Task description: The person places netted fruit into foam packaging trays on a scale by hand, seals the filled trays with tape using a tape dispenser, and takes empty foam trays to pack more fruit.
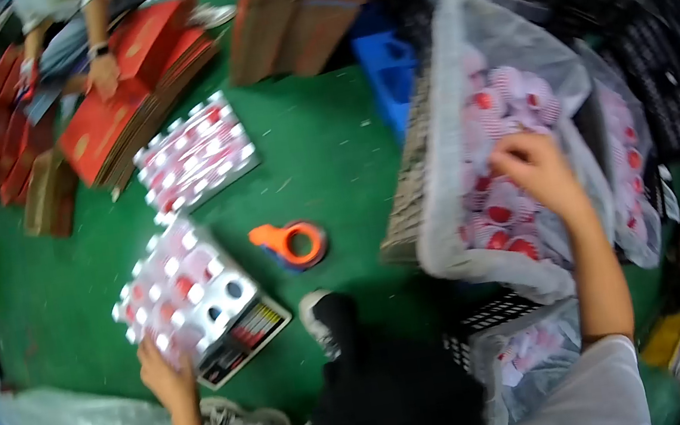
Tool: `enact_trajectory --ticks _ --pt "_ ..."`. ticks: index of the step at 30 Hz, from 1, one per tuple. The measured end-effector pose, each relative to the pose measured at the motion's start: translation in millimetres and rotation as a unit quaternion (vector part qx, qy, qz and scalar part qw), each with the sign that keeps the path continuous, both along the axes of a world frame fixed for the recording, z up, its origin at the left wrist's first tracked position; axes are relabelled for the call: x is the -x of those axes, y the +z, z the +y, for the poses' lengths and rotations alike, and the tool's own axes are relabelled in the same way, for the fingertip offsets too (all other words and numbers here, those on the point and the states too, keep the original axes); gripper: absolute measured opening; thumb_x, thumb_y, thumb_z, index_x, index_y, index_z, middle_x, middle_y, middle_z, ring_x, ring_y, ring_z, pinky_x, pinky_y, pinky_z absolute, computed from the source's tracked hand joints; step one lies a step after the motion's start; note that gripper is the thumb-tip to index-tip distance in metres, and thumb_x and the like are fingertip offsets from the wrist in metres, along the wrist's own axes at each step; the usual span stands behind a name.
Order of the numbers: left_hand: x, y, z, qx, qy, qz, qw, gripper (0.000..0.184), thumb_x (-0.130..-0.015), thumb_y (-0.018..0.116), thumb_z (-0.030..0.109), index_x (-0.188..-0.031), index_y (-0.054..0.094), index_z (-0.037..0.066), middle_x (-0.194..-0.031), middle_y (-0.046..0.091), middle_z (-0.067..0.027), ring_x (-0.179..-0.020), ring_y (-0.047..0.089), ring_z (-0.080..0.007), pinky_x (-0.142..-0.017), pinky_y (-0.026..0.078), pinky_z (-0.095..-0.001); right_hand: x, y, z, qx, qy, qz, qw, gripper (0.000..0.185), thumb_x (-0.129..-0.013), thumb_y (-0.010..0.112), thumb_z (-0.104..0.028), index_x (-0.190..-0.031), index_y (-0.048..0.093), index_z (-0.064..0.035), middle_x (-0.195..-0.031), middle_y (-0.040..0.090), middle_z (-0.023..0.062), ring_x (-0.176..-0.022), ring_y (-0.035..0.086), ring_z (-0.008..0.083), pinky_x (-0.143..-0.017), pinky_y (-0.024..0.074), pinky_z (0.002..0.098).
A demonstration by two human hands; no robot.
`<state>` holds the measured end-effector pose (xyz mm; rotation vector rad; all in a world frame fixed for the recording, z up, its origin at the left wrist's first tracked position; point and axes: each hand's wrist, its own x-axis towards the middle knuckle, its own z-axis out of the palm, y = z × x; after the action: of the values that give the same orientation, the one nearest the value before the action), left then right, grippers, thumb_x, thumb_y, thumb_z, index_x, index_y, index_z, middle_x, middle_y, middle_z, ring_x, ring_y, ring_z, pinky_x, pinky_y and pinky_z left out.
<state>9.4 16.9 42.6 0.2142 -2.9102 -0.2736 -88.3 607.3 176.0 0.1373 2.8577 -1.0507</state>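
Observation:
My left hand (167, 376) lies at the near left corner of a carton (242, 348) on the floor, fingers apart and touching its contents. Red fruits in white foam nets (169, 297) fill most of that carton; dark round hollows show at its right end. My right hand (538, 171) is over a large crate lined with a clear plastic bag (446, 224). Its fingers are curled together, close above foam-netted red fruits (501, 212); what they hold, if anything, is hidden. An orange tape dispenser (297, 245) rests between carton and crate.
A second filled tray (197, 154) sits beyond the carton. Behind it, another person's hand (104, 76) rests on stacked red cartons (106, 128). Brown cardboard (303, 13) and a blue crate (385, 67) stand at the back. A black crate (493, 313) is beside my leg.

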Motion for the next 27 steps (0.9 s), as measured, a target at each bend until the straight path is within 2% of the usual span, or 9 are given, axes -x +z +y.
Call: enact_trajectory --ticks 3,7,12,15,17,19,20,23,27 --pt "10 11 12 -0.15 -0.046 -0.002 0.988 0.06 -0.08 0.067 0.002 -0.137 0.048 0.001 -0.119 0.059 -0.0194 -0.092 0.062 -0.0321 -0.081 0.051 -0.0378 -1 -32 -1 0.008 0.035 -0.057 0.998 0.022 -0.083 0.07 -0.019 -0.095 0.07 -0.0001 -0.086 0.071 0.0132 -0.082 0.068 0.0222 -0.077 0.0528 0.0323" --pt "32 27 36 -0.266 -0.085 -0.057 0.959 0.056 -0.082 0.062 -0.008 -0.136 0.051 0.002 -0.121 0.06 -0.0159 -0.087 0.064 -0.0218 -0.08 0.051 -0.0324 5 -86 3 -0.136 0.165 0.115 0.97 0.033 -0.074 0.067 -0.01 -0.107 0.068 -0.0041 -0.109 0.065 0.0129 -0.104 0.06 0.0321 -0.087 0.0511 0.0421" --pt "44 53 79 -0.252 -0.178 -0.076 0.948 0.051 -0.082 0.061 -0.009 -0.132 0.054 0.001 -0.115 0.062 -0.0164 -0.087 0.064 -0.0231 -0.08 0.051 -0.0326 -2 -104 6 -0.357 0.196 0.238 0.882 0.038 -0.078 0.059 -0.008 -0.115 0.064 -0.0102 -0.112 0.06 0.0076 -0.106 0.055 0.0229 -0.088 0.0403 0.0344" --pt "43 52 82 -0.24 -0.202 -0.062 0.947 0.043 -0.081 0.062 -0.008 -0.124 0.059 0.001 -0.105 0.066 -0.0152 -0.088 0.066 -0.0244 -0.081 0.051 -0.034 13 -97 17 -0.386 0.164 0.184 0.889 0.031 -0.08 0.058 -0.009 -0.11 0.063 -0.0102 -0.105 0.059 0.0075 -0.104 0.056 0.0237 -0.087 0.0419 0.0358" --pt "37 51 75 -0.213 -0.206 -0.041 0.954 0.04 -0.081 0.063 -0.007 -0.12 0.061 0.001 -0.102 0.067 -0.0144 -0.089 0.067 -0.0245 -0.081 0.051 -0.0341 19 -92 21 -0.325 0.139 0.156 0.922 0.038 -0.07 0.066 -0.007 -0.108 0.062 -0.0092 -0.103 0.06 0.0117 -0.097 0.06 0.0295 -0.082 0.0481 0.044" --pt "31 53 68 -0.197 -0.183 0.009 0.963 0.026 -0.084 0.063 -0.006 -0.109 0.066 0.0 -0.092 0.07 -0.0135 -0.085 0.068 -0.0257 -0.08 0.052 -0.0331 15 -66 16 -0.191 0.031 0.019 0.981 0.061 -0.067 0.073 -0.026 -0.123 0.059 -0.0051 -0.116 0.063 0.02 -0.11 0.06 0.0396 -0.094 0.0492 0.0439" --pt "28 47 54 -0.176 -0.163 0.053 0.969 0.022 -0.087 0.064 -0.004 -0.108 0.067 -0.001 -0.089 0.07 -0.0139 -0.085 0.068 -0.0244 -0.081 0.052 -0.0337 21 -56 16 -0.17 -0.005 -0.066 0.983 0.072 -0.067 0.073 -0.034 -0.13 0.055 -0.0044 -0.121 0.063 0.0222 -0.115 0.059 0.0377 -0.098 0.0476 0.042" --pt "20 51 26 -0.41 0.055 0.1 0.905 0.023 -0.097 0.057 0.006 -0.117 0.064 -0.005 -0.104 0.068 -0.0119 -0.091 0.065 -0.0163 -0.083 0.052 -0.0282 25 -69 62 -0.088 0.029 0.151 0.984 0.057 -0.087 0.065 -0.018 -0.141 0.05 -0.0103 -0.131 0.059 0.0173 -0.114 0.059 0.0261 -0.098 0.0457 0.036" --pt "22 72 -10 -0.587 0.144 0.174 0.777 0.03 -0.098 0.057 0.014 -0.124 0.06 0.0 -0.104 0.067 -0.0091 -0.09 0.066 -0.0164 -0.083 0.054 -0.0309 22 -64 106 -0.09 -0.025 0.162 0.982 0.061 -0.082 0.068 -0.018 -0.139 0.049 -0.0085 -0.131 0.057 0.0164 -0.116 0.056 0.0269 -0.1 0.0435 0.0368"
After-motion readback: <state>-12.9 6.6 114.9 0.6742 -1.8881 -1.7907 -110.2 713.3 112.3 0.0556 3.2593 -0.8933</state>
